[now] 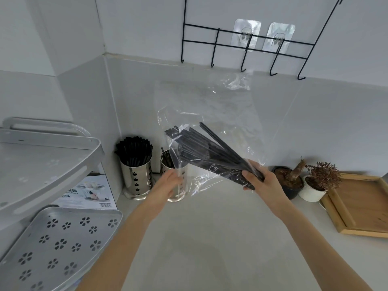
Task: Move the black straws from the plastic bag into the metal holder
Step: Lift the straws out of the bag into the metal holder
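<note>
My right hand (259, 181) grips a fanned bundle of black straws (201, 150) through a clear plastic bag (210, 106), held tilted above the counter with the straw tips pointing up and left. My left hand (168, 185) is just in front of a metal holder (175, 175), with its fingers at the hanging edge of the bag; whether they pinch the plastic is unclear. That holder has a few straws in it. To its left stands a second metal holder (136, 177), packed full of black straws (134, 150).
A grey corner shelf rack (48, 164) with a perforated tray (60, 244) fills the left side, a printed box (92, 194) behind it. Two potted plants (291, 179) and a wooden tray (357, 204) sit at the right. A black wire hook rack (245, 45) hangs on the wall.
</note>
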`<state>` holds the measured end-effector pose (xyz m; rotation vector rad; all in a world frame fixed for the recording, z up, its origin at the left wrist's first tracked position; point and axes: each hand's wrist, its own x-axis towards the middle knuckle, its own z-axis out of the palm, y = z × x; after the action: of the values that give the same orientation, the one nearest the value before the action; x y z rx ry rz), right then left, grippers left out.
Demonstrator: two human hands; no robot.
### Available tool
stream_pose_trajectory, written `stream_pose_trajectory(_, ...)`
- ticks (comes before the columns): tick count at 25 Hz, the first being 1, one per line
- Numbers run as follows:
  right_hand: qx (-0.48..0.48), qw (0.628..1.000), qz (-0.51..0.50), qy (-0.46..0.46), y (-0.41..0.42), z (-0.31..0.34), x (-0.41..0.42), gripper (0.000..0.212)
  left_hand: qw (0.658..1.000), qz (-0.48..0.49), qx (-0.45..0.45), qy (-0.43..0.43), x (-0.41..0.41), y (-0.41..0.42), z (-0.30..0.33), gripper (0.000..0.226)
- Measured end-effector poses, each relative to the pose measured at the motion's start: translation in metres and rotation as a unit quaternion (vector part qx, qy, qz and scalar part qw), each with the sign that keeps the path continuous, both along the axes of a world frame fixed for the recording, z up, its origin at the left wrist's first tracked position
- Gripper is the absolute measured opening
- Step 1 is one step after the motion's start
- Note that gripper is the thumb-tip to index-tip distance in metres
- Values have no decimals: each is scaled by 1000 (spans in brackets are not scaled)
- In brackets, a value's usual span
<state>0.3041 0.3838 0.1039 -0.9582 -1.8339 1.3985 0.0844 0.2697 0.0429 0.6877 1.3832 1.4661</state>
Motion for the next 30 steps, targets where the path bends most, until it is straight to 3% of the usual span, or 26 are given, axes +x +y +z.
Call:
stream_pose_trajectory(2,-10,1000,15,-7,0,1,0,27,999,33,21,-24,-12,7,4,71)
stream_pose_trajectory(6,-13,999,36,-35,5,8,3,28,995,15,78,-55,-9,22,20,51)
stream_pose_trajectory(9,-6,997,35,-69,11,9,5,25,982,14,120,-143,-3,35,17,56)
stream_pose_trajectory(13,-2,998,11,-60,19,12,5,24,975,-12,112,-193,9,49,-3,54)
stream_pose_trajectory(16,9,999,-12,-50,25,13,-1,23,966,-2,101,-239,19,55,-7,71)
stream_pose_trajectory(21,6,998,-67,-10,31,9,-12,20,966,14,103,-236,42,53,-3,33)
stream_pose_trajectory(27,50,993,-51,-93,35,11,-20,21,953,-6,98,-287,60,50,-7,45)
stream_pose_trajectory(30,60,988,-63,-128,39,15,-23,30,948,-19,98,-302,67,50,-3,34)
